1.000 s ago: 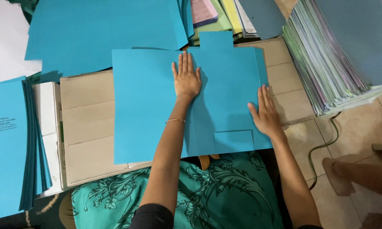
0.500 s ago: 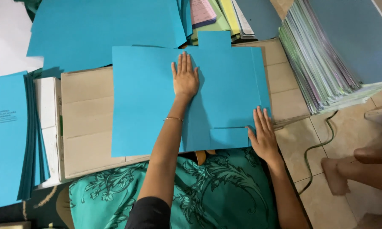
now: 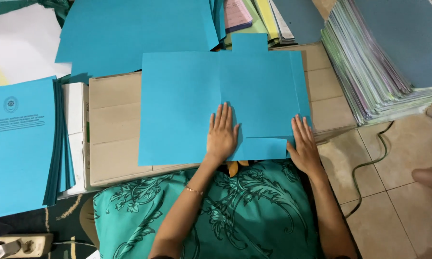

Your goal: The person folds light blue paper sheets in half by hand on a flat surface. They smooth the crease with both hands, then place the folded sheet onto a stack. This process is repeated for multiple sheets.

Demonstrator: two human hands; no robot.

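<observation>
Pressing: left hand (image 3: 221,135) and right hand (image 3: 303,146), fingers spread, both flat on blue folder sheet (image 3: 187,100)
Hands: apart, gripping nothing
Sheet location: unfolded on cardboard box (image 3: 115,115), near edge at the lap
Flap: small bottom flap (image 3: 266,147) lies between the hands
Box contents: cannot tell, lid covered
Left: stack of blue folders (image 3: 19,144)
Far right: tall paper stack (image 3: 383,62)

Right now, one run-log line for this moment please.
left hand: flat on blue folder sheet | right hand: flat on its right edge | sheet: on cardboard box
</observation>
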